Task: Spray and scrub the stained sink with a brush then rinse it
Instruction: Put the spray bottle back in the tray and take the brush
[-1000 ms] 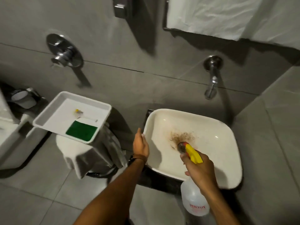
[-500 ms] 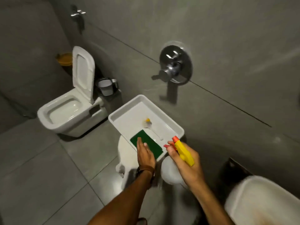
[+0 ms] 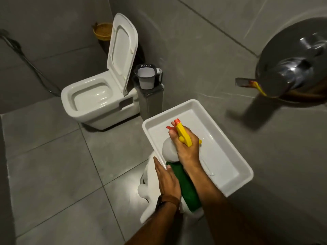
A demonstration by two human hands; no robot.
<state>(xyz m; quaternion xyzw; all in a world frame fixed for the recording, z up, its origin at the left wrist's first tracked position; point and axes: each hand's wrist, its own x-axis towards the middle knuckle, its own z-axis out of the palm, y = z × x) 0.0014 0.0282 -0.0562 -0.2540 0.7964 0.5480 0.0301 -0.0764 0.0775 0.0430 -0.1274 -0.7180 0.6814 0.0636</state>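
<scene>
The stained sink is out of view. My right hand [image 3: 187, 151] is closed around the spray bottle [image 3: 184, 137], which has a yellow head, an orange nozzle and a white body, and holds it low inside the white tray [image 3: 224, 163]. A green scrub pad [image 3: 185, 184] lies in the tray's near corner, partly under my right forearm. A thin white brush handle [image 3: 208, 166] shows just right of my wrist, mostly hidden. My left hand [image 3: 168, 181] lies with straight fingers against the tray's near-left rim, beside the pad.
The tray sits on a white cloth-covered stand [image 3: 150, 197]. A toilet [image 3: 92, 101] with its lid up stands to the left, with a mug [image 3: 146, 76] on a steel box beside it. A chrome wall valve [image 3: 292, 68] juts out at the upper right. Grey tiled floor fills the left.
My view swung left from the sink to the tray. My right hand carried the spray bottle from the sink down into the tray. My left hand left the sink rim and now rests at the tray's edge.
</scene>
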